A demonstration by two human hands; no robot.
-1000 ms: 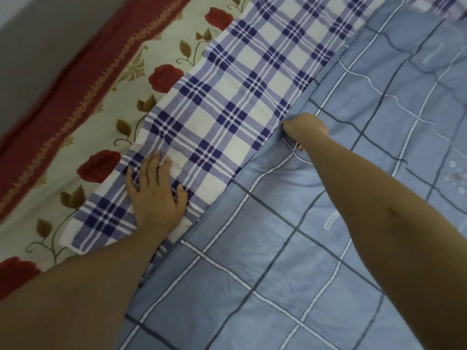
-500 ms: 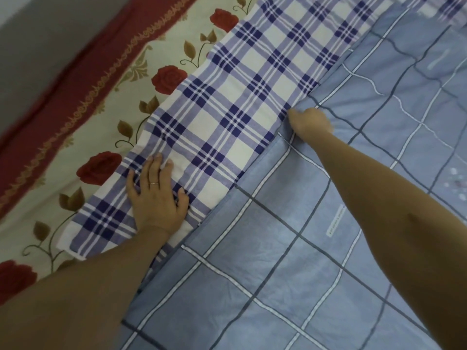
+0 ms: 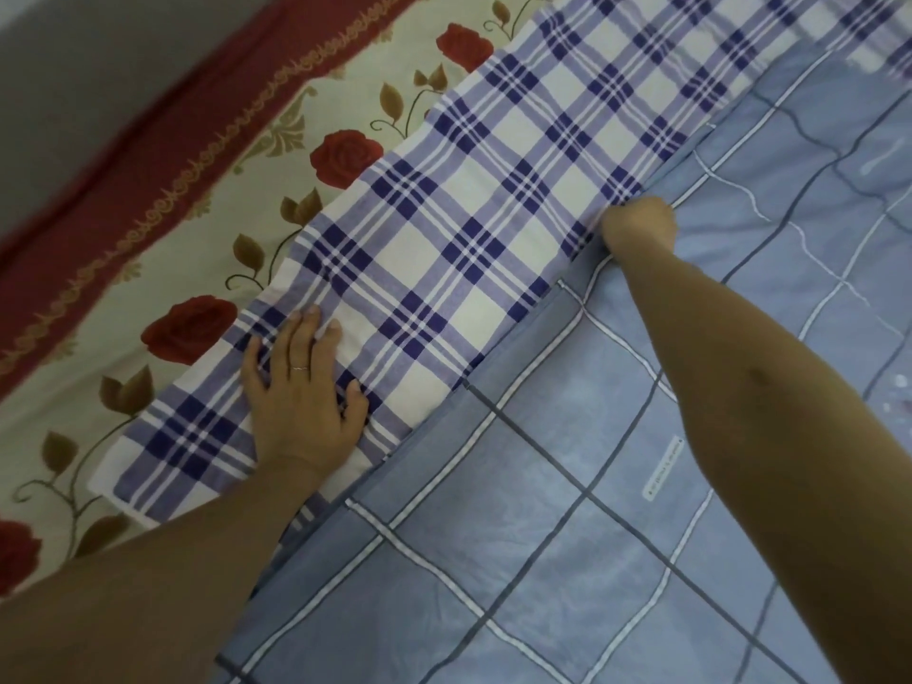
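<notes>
A blue and white checked cloth (image 3: 469,229) lies as a long folded band across the bed. Over its right side lies a pale blue sheet with a wide grid of lines (image 3: 617,486). My left hand (image 3: 303,397) presses flat on the near end of the checked cloth, fingers spread, a ring on one finger. Farther up the band, my right hand (image 3: 639,229) is curled at the edge of the blue sheet, where it meets the checked cloth. Its fingertips are hidden, tucked into the fabric edge.
Under both cloths is a cream bed sheet with red roses (image 3: 345,155) and a dark red border (image 3: 163,155). Grey floor or wall (image 3: 74,66) shows at the upper left, beyond the bed's edge. A small white label (image 3: 664,469) sits on the blue sheet.
My right hand has slid a little farther up along the blue sheet's edge. The left hand has stayed pressed on the checked cloth.
</notes>
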